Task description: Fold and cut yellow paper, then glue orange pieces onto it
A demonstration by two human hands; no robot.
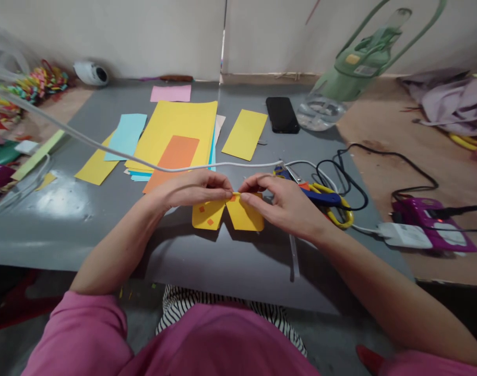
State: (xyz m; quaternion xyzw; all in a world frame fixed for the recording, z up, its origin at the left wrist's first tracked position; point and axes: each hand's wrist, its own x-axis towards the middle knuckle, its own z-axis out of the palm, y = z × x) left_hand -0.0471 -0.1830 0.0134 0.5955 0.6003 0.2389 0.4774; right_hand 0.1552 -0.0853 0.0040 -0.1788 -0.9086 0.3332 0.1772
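Note:
A yellow paper cutout (246, 215) with two flaps hangs between my hands, just above the grey table (207, 261). Small orange diamonds mark its left flap, and a notch parts the two flaps at the bottom. My left hand (191, 187) pinches the cutout near its top middle. Close beside it, my right hand (279, 201) pinches the same top edge with thumb and fingers. Behind the left hand lies an orange paper strip (179, 154) on a stack of yellow sheets (183, 122). A pair of scissors with yellow handles (342, 222) and a blue-handled tool (320, 197) lie by my right hand.
A white cable (136, 156) crosses in front of the stack. Yellow (244, 134), blue (126, 137) and pink (170, 93) papers lie around. A black phone (282, 115) is near a green-topped water bottle (344, 78). On the right sit a purple power strip (434, 219) and a white adapter (405, 235).

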